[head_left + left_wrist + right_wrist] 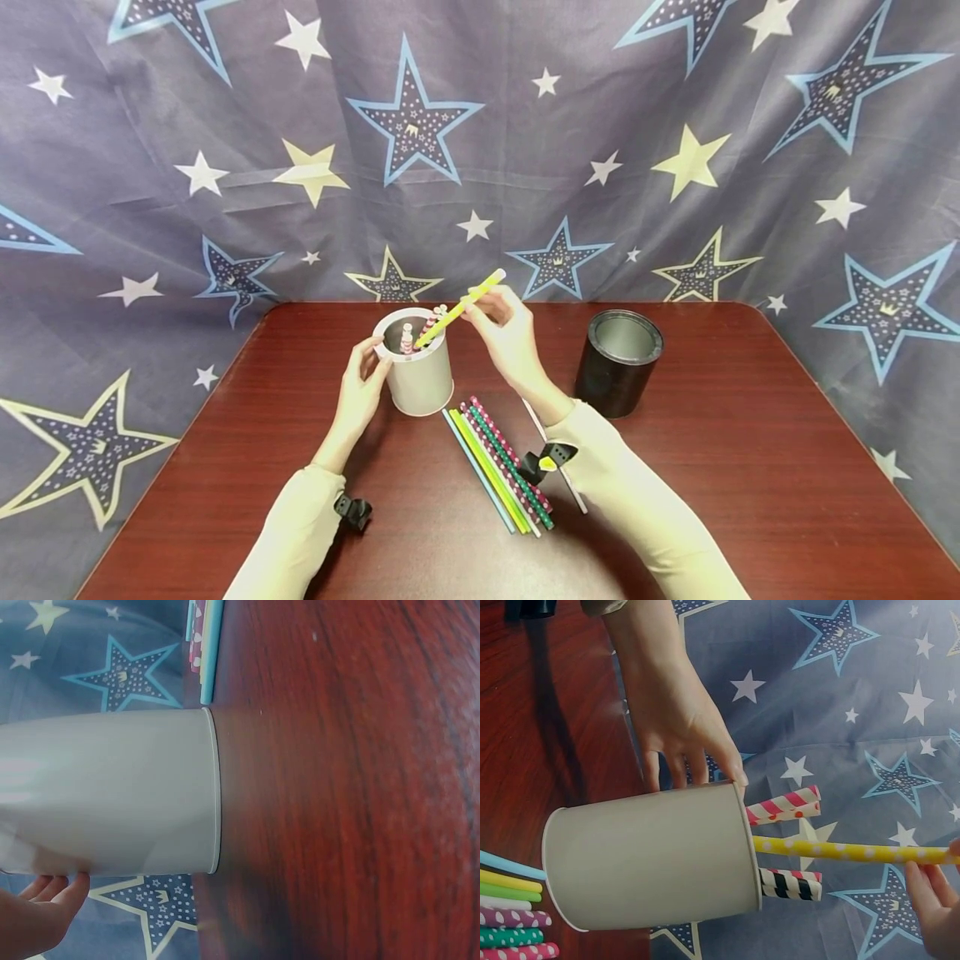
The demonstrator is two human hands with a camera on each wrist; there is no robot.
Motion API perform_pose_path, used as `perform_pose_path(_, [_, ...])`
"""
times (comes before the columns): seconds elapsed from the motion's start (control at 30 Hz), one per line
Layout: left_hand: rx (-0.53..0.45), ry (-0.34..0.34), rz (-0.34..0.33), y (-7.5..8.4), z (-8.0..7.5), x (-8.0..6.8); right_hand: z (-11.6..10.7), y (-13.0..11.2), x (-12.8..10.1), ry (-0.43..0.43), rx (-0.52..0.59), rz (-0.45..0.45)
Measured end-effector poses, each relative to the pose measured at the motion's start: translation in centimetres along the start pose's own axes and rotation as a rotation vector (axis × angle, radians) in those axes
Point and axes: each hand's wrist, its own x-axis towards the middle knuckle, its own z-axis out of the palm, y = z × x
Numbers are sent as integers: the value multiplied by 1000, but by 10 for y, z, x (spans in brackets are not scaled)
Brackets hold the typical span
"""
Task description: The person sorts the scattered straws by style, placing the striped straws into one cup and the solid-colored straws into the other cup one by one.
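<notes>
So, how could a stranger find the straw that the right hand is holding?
On the brown table stands a white cup, steadied by the left hand. The right hand pinches the yellow dotted straw leaning into it; the cup's other straws are striped or red-dotted.

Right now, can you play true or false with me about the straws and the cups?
1. The right hand pinches a yellow dotted straw that pokes into the white cup. True.
2. The left hand is flat on the table. False: it holds the white cup's side.
3. More straws lie on the table in front of the white cup. True.
4. The black cup is full of straws. False: none show in it.
</notes>
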Motion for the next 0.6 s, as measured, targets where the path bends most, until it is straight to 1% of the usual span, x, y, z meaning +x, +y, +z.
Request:
perform_pose_path(0.07, [2, 0, -1, 0, 0, 0, 1, 5, 0, -25, 10, -22])
perform_pose_path(0.17, [8, 4, 5, 0, 0, 0, 4, 14, 0, -39, -2, -38])
perform_pose_path(0.33, [9, 4, 4, -1, 0, 0, 10, 19, -1, -45, -19, 8])
perform_pose_path(0.43, [3, 0, -6, -1, 0, 0, 12, 18, -2, -60, -52, 41])
perform_pose_path(0.6, [-10, -5, -9, 0, 0, 0, 14, 8, -5, -116, -152, 56])
